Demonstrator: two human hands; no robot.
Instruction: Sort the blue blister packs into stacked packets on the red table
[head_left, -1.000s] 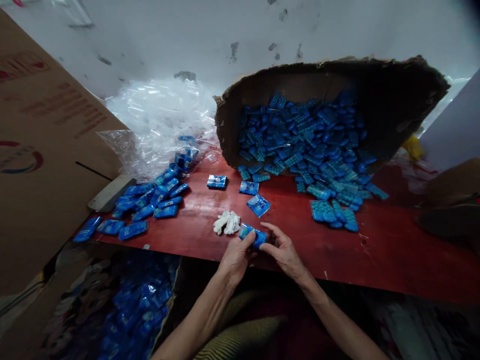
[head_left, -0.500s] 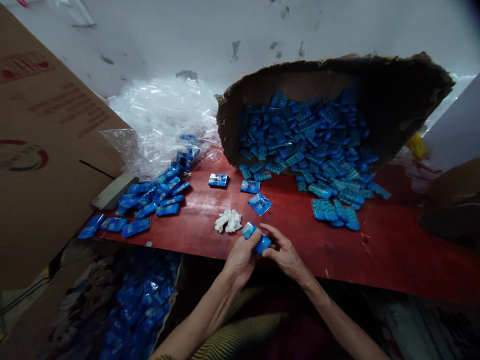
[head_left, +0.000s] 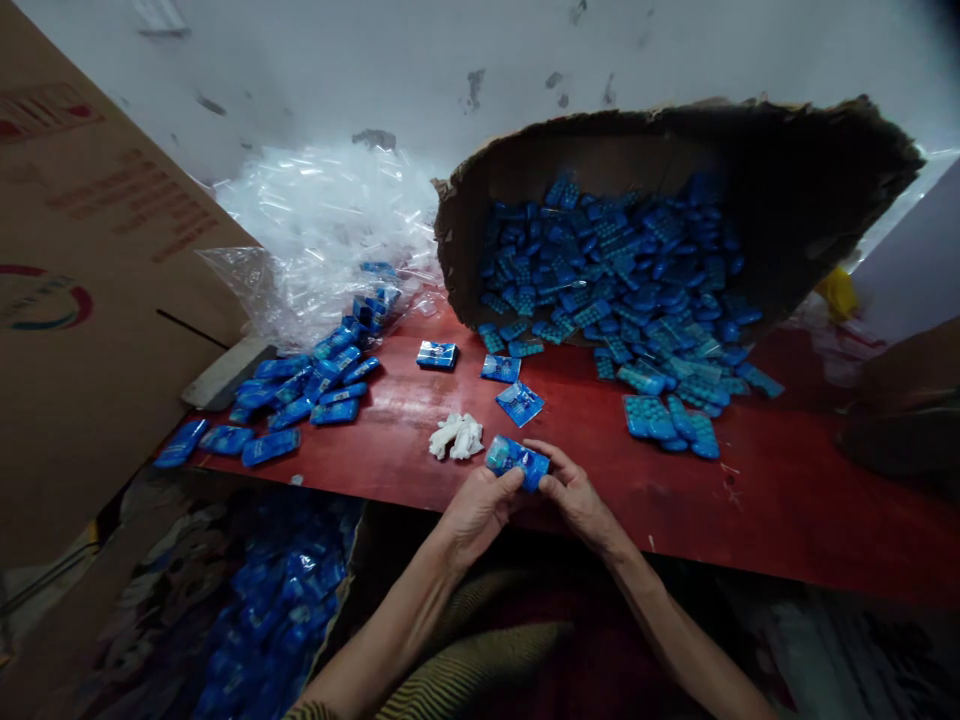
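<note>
A small blue packet [head_left: 517, 462] with a shiny see-through end is held between the two bare hands, over the near edge of the long shiny red counter [head_left: 810, 510]. The left hand [head_left: 478, 508] has its grip closed on the packet, with the thumb pressed on its near side. The right hand [head_left: 583, 500] has its grip on the other end, with the thumb at the near corner and a finger reaching along the far side. So the packet sits right in both grips, at the fingertips and not deep in the palms. Just past it, to the left, lies a crumpled white lump [head_left: 456, 437]. A flat blue square card [head_left: 520, 403] lies straight ahead, with a blue oblong card [head_left: 501, 368] behind it and a neat stack of blue cards [head_left: 437, 355] to the left. Far left is a messy pile of blue packs [head_left: 311, 385]. Far right, more blue packs spill from a big brown cardboard box [head_left: 600, 160] with a torn rim, tipped on its side.
</note>
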